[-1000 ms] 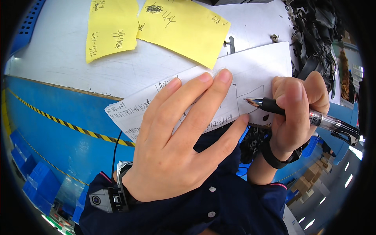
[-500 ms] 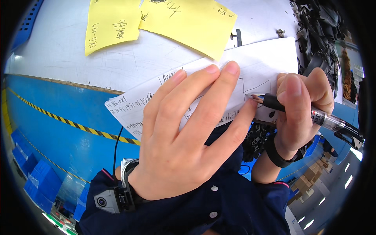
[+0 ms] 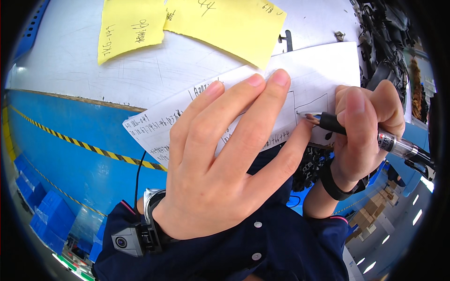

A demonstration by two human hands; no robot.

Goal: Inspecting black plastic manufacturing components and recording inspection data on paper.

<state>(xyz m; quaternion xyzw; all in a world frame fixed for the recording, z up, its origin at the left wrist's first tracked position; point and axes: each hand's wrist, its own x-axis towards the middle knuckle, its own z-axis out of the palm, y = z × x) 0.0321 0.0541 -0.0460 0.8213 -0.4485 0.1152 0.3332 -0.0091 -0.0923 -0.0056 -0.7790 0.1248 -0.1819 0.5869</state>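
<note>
A white sheet of paper (image 3: pixel 318 65) with handwriting and a few drawn lines lies aslant at the table's near edge. Flat across its middle rests my left hand (image 3: pixel 220 154), fingers spread, covering part of the writing. My right hand (image 3: pixel 363 122) grips a pen (image 3: pixel 333 122) with a clear barrel and black grip. The pen's tip meets the paper inside a hand-drawn box, close to my left little finger. Beyond the sheet lie two torn yellow paper slips (image 3: pixel 131 30) with handwriting; the larger slip (image 3: pixel 229 28) reaches the sheet's far edge.
Black strip-like parts (image 3: pixel 384 42) are heaped along the right of the white table (image 3: pixel 70 70). A small black piece (image 3: pixel 287 41) lies beyond the paper. At the far left stands a blue perforated crate (image 3: pixel 30 28). Blue boxes (image 3: pixel 51 218) sit on the floor at lower left.
The pen and my right hand have shifted very slightly right along with the paper. My left hand keeps its place on the sheet. The yellow slips appear slightly higher in view.
</note>
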